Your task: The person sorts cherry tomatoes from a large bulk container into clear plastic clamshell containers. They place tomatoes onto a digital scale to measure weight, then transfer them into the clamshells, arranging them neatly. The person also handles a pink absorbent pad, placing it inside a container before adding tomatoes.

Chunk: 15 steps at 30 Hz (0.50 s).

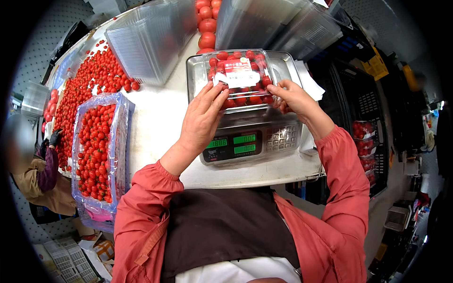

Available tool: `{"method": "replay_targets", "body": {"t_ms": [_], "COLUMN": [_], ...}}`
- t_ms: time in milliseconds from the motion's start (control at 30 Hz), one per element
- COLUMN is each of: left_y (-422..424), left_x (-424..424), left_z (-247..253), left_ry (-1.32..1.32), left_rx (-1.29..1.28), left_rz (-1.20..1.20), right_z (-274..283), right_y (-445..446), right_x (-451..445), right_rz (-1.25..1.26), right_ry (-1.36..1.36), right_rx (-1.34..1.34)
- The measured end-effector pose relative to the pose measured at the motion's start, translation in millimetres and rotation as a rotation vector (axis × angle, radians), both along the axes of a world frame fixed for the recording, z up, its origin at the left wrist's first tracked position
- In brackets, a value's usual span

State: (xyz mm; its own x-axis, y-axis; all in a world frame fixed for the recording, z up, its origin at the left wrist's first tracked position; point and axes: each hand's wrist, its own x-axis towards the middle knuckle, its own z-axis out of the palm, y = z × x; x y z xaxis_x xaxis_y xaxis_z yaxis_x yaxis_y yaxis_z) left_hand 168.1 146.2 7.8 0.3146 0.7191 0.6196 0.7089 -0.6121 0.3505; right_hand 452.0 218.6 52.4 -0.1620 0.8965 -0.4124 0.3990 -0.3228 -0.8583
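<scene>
A clear plastic clamshell box (263, 67) of cherry tomatoes rests on the steel pan (289, 70) of a digital scale. On its lid is a red and white label (238, 70) with writing, its white part uneven at the edges. My left hand (203, 118) lies flat against the box's front left, fingertips by the label's lower edge. At the front right corner, my right hand (295, 97) has thumb and fingers closed on the box's rim. Below the pan, the scale's green displays (244, 143) are lit beside its keypad (282, 138).
Stacked empty clamshells (152, 46) stand behind on the white table (159, 116). Left are a lined blue crate (122, 148) of cherry tomatoes and a loose tomato heap (90, 76), where a gloved co-worker's hand (55, 137) reaches. A black crate (382, 148) at right holds packed boxes.
</scene>
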Motion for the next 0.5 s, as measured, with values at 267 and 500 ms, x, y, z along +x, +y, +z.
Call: {"method": "replay_targets", "body": {"t_ms": [267, 500], "left_y": [2.9, -46.7], "left_x": [-1.0, 1.1], "left_z": [-4.9, 7.9], "left_ry": [0.035, -0.166], "left_rx": [0.034, 0.035], "left_rz": [0.006, 0.030], "right_z": [4.5, -22.6], "right_y": [-12.7, -88.8], "right_x": [-3.4, 127.8], "right_rz": [-0.045, -0.570], "right_ry": [-0.071, -0.189], "right_rx": [0.075, 0.658]}}
